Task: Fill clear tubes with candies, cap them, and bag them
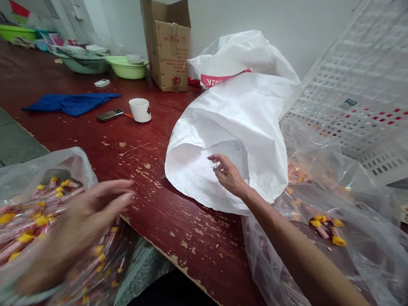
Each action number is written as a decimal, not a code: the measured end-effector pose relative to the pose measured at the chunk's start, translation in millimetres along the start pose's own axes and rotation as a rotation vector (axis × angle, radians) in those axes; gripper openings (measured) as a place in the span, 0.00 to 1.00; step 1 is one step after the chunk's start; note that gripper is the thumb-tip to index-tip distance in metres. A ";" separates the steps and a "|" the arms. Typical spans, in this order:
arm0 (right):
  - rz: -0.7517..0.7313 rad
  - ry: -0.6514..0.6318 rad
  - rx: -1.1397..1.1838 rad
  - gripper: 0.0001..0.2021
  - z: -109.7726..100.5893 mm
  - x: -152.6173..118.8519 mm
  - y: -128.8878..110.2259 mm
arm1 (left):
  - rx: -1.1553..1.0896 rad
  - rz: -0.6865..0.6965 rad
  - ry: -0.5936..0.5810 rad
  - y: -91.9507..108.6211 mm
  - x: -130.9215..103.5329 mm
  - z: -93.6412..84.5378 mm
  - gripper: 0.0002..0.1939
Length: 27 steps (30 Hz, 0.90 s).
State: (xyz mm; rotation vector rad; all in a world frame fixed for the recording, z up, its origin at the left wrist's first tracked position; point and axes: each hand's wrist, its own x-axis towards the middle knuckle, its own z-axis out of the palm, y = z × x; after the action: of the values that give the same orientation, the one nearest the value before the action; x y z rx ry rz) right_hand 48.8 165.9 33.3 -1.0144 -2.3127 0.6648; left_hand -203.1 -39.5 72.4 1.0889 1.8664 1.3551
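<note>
My right hand [228, 173] is at the mouth of a large white woven sack [222, 110] lying on the table. Its fingers are curled together around a small clear piece [214, 165], whose kind I cannot make out. My left hand [89, 217], slightly blurred, has its fingers stretched out and holds nothing. Beneath and beside it is a clear plastic bag [82, 164] full of pink tubes with yellow caps [24, 238]. On the right, another clear bag [367, 248] lies open with a few capped tubes [330, 230] inside.
A white perforated crate [353, 82] leans at the right. Along the wall stand a cardboard box [171, 52], a green basin [126, 70] and more basins. A white cup [140, 111], a phone [109, 115] and a blue cloth [71, 102] lie on the worn red table [151, 194].
</note>
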 end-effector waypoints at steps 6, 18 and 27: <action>-0.371 -0.003 0.034 0.22 15.4 -46.9 -46.9 | -0.652 -0.117 -0.540 14.9 34.4 118.1 0.21; 0.196 0.311 0.532 0.14 28.1 -57.3 -48.6 | -0.888 -0.275 -0.822 -2.0 34.0 141.7 0.17; 0.327 0.137 -0.261 0.14 -11.7 -32.7 -1.1 | -1.097 -0.531 -0.809 -10.2 36.2 145.0 0.14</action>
State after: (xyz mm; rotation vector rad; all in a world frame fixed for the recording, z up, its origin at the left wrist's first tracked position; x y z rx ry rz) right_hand 74.7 142.7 34.0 -1.5310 -2.1715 0.4031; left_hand -104.6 59.1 17.4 0.3770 0.5523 1.0874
